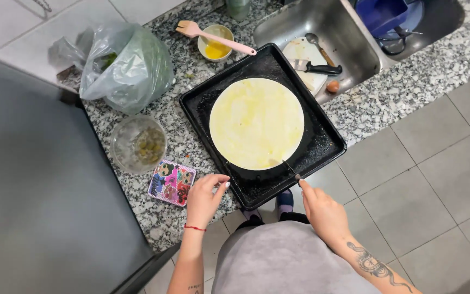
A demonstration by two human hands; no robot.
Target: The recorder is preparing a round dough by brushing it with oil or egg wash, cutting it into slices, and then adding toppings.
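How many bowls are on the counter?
2. A glass bowl sits left of the black tray, beside a plastic bag. A small yellow bowl with a pink brush across it sits behind the tray. The sink may hide more.

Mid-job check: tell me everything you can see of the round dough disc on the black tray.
The dough disc is a pale yellow, thin, flat round with a slightly glossy, faintly streaked surface. It lies centred in the black baking tray on the granite counter. At its near edge the tip of a small knife, held in the right hand, meets it. The left hand rests at the tray's near corner.
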